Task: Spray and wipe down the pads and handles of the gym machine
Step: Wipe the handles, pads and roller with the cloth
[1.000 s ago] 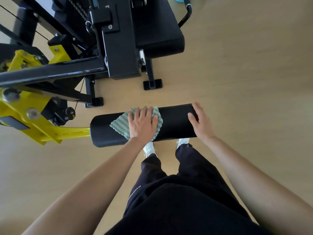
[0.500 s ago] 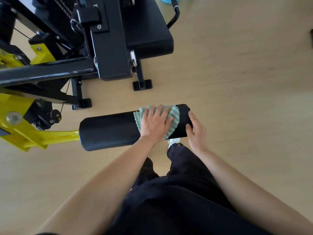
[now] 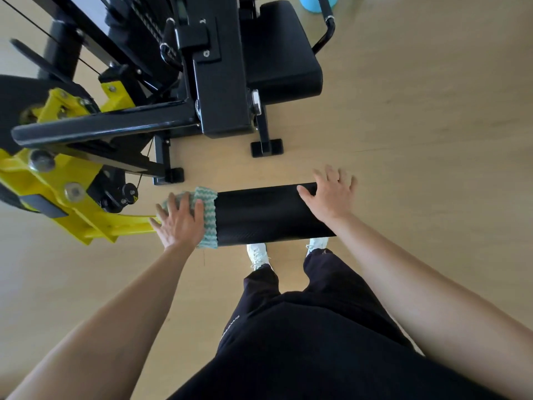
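A black roller pad lies crosswise in front of me on a yellow lever arm. My left hand presses a green and white wavy-patterned cloth flat over the pad's left end, fingers spread. My right hand rests on the pad's right end with straight, spread fingers and holds nothing. The black seat pad of the machine is further ahead, with a black handle beside it.
The black machine frame and its feet stand just beyond the roller. A yellow pivot bracket fills the left. A blue object sits at the top edge. My legs and white shoes are under the roller, on a light wooden floor.
My left hand has slid the cloth from near the right end of the roller pad to its left end. My right hand has stayed at the right end, fingers now spread wider.
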`<state>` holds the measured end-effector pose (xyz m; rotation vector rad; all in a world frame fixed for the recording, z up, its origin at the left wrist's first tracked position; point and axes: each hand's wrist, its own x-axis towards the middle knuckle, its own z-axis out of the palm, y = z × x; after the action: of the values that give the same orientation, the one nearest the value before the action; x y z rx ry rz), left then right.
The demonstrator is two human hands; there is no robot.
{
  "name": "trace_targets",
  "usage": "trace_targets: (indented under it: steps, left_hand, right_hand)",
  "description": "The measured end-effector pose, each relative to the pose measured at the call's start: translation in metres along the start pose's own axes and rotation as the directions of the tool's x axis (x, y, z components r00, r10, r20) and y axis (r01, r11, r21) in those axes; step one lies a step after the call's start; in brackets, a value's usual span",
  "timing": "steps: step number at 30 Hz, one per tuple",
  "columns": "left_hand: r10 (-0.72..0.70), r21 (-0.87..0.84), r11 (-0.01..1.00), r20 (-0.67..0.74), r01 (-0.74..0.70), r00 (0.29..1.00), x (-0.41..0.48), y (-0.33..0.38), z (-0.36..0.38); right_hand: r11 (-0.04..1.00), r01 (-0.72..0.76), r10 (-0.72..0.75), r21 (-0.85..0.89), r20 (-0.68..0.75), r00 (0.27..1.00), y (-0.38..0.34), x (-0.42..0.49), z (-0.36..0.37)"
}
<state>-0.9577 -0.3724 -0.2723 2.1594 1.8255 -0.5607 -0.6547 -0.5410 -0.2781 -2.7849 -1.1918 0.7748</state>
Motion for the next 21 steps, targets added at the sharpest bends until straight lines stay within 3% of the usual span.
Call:
trace_targets:
  steps: [3,6,15,18,21]
  left_hand:
    - [-0.045,0.017,0.999,0.038,0.044,0.998,0.003,0.01,-0.002]
    - [-0.011,0.017,1.0,0.045,0.011,0.999,0.002,0.027,-0.001]
    - [0.361,-0.011,0.933,0.029,-0.36,0.932,-0.027,0.109,0.006]
    - [0.463,-0.023,0.886,0.033,-0.463,0.886,-0.041,0.145,0.012]
    - [0.587,0.001,0.809,0.033,-0.587,0.809,-0.058,0.182,0.016]
  right_hand:
    - [0.999,-0.045,0.046,-0.019,0.116,0.992,0.01,0.006,-0.001]
    - [1.0,0.008,-0.009,0.011,0.067,0.998,0.018,-0.003,0.004]
    - [0.982,0.147,-0.14,0.115,-0.072,0.988,0.044,-0.055,0.022]
    - [0.967,0.194,-0.177,0.166,-0.107,0.978,0.052,-0.069,0.026]
    - [0.934,0.255,-0.195,0.252,-0.239,0.951,0.062,-0.074,0.034]
